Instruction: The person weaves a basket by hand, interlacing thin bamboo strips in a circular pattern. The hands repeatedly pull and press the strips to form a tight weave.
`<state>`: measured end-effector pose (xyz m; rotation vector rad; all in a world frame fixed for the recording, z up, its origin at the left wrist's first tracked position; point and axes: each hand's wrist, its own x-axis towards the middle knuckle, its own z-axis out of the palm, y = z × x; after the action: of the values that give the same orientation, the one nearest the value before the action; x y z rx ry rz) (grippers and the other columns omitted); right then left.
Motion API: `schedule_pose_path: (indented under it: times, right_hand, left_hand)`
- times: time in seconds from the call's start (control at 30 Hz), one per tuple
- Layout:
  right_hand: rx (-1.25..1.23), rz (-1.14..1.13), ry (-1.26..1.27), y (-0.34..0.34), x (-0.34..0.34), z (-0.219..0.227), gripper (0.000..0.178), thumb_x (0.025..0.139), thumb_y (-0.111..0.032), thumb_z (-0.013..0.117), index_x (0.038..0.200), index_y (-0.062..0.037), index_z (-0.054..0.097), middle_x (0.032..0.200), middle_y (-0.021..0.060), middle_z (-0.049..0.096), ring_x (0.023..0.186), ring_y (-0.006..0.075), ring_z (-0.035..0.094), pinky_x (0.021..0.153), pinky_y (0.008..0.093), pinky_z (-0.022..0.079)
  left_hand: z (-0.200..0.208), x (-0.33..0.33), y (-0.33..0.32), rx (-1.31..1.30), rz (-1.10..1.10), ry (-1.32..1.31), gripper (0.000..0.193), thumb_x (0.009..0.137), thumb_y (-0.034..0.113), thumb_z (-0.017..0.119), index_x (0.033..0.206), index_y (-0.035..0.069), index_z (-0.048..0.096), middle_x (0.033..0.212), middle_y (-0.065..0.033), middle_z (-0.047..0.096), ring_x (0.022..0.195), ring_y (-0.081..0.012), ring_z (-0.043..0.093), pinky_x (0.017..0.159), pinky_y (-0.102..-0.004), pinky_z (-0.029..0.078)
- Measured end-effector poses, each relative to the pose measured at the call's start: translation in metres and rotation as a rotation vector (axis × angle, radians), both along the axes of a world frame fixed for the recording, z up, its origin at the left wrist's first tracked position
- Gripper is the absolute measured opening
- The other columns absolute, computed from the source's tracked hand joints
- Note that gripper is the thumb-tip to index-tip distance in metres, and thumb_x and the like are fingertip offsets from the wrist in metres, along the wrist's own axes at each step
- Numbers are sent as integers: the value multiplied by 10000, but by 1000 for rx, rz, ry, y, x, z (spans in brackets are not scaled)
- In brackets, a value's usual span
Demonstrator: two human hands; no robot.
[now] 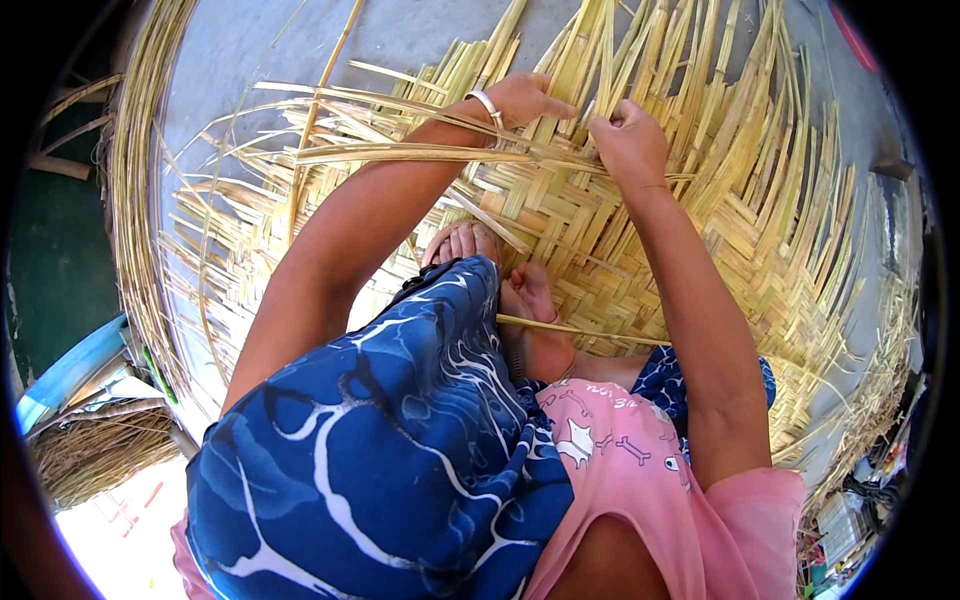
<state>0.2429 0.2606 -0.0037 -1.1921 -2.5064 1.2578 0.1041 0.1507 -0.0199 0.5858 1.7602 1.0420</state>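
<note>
A half-woven mat (560,225) of pale yellow-green split cane or bamboo strips lies on the floor under my feet. Its loose strip ends fan out to the far side, the left and the right. Over its far part, my left hand (522,100), with a white bangle at the wrist, has its index finger stretched toward the right. Close by on the right, my right hand (632,145) is closed in a pinch at a strip among the upright ends. A long loose strip (410,153) lies crosswise below my left hand, passing over my left forearm.
My bare foot (535,295) rests on the weave. A bundle of long thin stalks (145,200) runs along the left edge of the grey floor (225,75). Dry brown stalks (105,455) are heaped at lower left; frayed straw (880,400) lines the right edge.
</note>
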Motion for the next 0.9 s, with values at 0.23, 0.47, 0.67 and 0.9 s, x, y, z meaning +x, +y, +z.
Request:
schedule_pose_path:
  times: [0.23,0.47,0.67,0.9]
  right_hand:
    - [36,106,-114,6,-10,-5,273,728,-248,580,839,-2,623,798,212,638,780,367,617,717,420,477]
    - [64,329,-210,13,-18,1,271,764,-248,570,953,-68,645,916,192,651,883,367,613,779,421,482]
    - [86,511,-171,20,-17,-11,267,781,-211,568,994,-61,624,955,207,639,925,372,597,805,411,473]
    - [-70,636,-130,30,-17,-10,292,805,-179,577,1070,-64,622,954,214,635,921,360,600,803,381,464]
  left_hand:
    - [-34,-9,-1,79,-36,-130,367,786,235,737,1081,37,643,977,-42,661,917,-139,572,853,-285,427]
    - [-36,-11,-3,150,-70,-172,367,806,213,720,1117,39,631,1039,-49,655,980,-133,565,907,-280,404]
    - [-26,-8,-8,215,49,-364,311,831,179,690,1104,44,628,1052,-50,648,972,-128,569,893,-266,410]
    - [-3,-12,-33,495,495,-646,281,865,142,637,1134,67,604,1055,-51,632,999,-154,570,892,-313,437]
